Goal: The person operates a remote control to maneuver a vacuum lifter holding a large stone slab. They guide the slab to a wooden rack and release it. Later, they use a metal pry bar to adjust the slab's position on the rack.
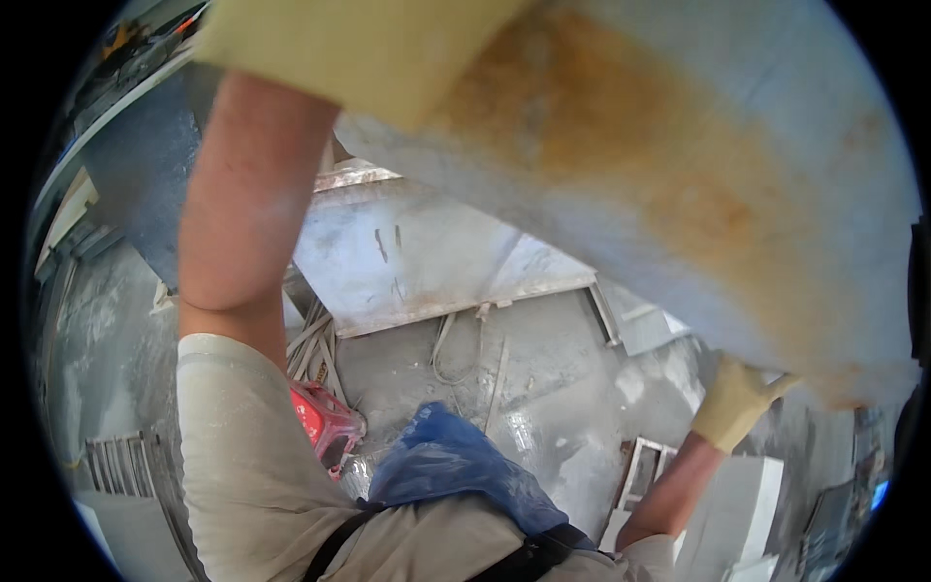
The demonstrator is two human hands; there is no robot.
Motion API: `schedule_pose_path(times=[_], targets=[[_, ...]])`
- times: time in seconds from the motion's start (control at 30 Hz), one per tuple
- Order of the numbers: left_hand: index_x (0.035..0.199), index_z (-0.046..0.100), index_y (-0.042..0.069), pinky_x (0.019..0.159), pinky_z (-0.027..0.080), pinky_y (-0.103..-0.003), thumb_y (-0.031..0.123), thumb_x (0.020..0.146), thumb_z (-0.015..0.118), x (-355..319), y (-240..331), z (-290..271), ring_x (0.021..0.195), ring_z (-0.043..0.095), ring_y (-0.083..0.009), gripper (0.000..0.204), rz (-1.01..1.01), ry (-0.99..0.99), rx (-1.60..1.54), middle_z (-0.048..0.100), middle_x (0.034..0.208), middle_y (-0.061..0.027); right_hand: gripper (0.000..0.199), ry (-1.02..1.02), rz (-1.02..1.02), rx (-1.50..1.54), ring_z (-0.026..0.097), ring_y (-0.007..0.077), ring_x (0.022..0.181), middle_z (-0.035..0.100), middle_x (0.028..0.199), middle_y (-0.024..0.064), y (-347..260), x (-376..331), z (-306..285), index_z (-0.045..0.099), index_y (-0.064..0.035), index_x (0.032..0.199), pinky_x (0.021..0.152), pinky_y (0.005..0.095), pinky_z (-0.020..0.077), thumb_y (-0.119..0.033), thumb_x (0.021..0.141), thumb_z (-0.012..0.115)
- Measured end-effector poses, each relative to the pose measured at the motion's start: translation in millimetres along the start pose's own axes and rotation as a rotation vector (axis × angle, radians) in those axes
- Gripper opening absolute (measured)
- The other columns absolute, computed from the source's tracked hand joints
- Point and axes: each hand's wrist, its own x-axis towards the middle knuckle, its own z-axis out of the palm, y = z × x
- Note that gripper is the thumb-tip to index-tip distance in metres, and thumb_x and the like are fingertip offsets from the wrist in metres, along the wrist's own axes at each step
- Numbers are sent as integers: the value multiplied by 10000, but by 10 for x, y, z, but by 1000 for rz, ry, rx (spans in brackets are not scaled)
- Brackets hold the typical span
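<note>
2 gloved hands are at a large stained panel (pixel 621 145), which is raised and tilted above the floor (pixel 572 388). Its visible lower edge slants from upper left to lower right, passing in front of the near right corner of a 2nd pale panel (pixel 417 247); its long axis seems to follow that slant, though the far ends are cut off. The right hand (pixel 739 400) holds that edge near its lower right end, most fingers hidden. The left hand (pixel 359 48) overlaps the upper left part; its grip I cannot tell.
</note>
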Motion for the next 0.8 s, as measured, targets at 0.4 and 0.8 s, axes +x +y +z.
schedule_pose_path(times=[0.4,0.8], targets=[[1176,757,36,948,515,-392,522,925,804,616,-3131,680,1050,679,-259,550,-387,-106,528,728,1122,-135,686,-185,747,2104,635,299,1323,630,1492,150,-1498,4095,1542,581,-107,1507,1135,507,521,-576,1021,700],[1372,741,23,1156,490,-369,436,988,776,-504,-3631,1554,1294,671,-226,565,-755,-279,489,742,1352,-150,410,-1430,914,949,772,244,1050,801,1119,148,40,407,4301,693,-27,1343,930,359,611,-347,1141,536]])
